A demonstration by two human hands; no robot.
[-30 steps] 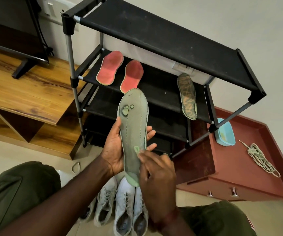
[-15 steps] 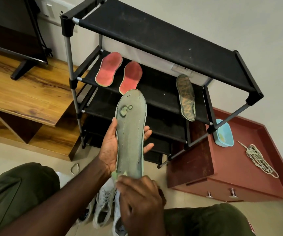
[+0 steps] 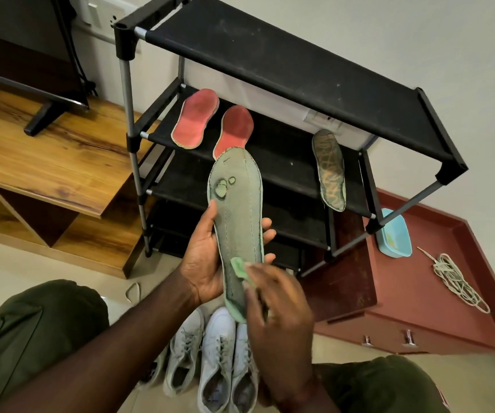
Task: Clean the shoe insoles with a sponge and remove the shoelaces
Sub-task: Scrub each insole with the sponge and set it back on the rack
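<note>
My left hand [image 3: 203, 257] grips a long grey-green insole [image 3: 237, 216] upright, with worn spots near its top. My right hand [image 3: 279, 305] presses a small green sponge [image 3: 239, 268] against the lower part of that insole. Two red insoles [image 3: 195, 119] [image 3: 236, 129] and a patterned brown insole [image 3: 329, 169] lie on the second shelf of the black shoe rack [image 3: 285, 64]. A bundle of pale shoelaces [image 3: 456, 283] lies on the red cabinet top. White sneakers [image 3: 210, 353] stand on the floor below my hands.
A light-blue tub [image 3: 395, 235] sits on the red cabinet [image 3: 419, 296] beside the rack's right leg. A wooden TV unit [image 3: 46, 162] with a screen stands at left. My knees in green trousers [image 3: 22, 332] frame the bottom. A loose lace [image 3: 131, 292] lies on the floor.
My right hand with the sponge slid down to the insole's heel, then came back up to its lower part. The left hand keeps holding the insole upright.
</note>
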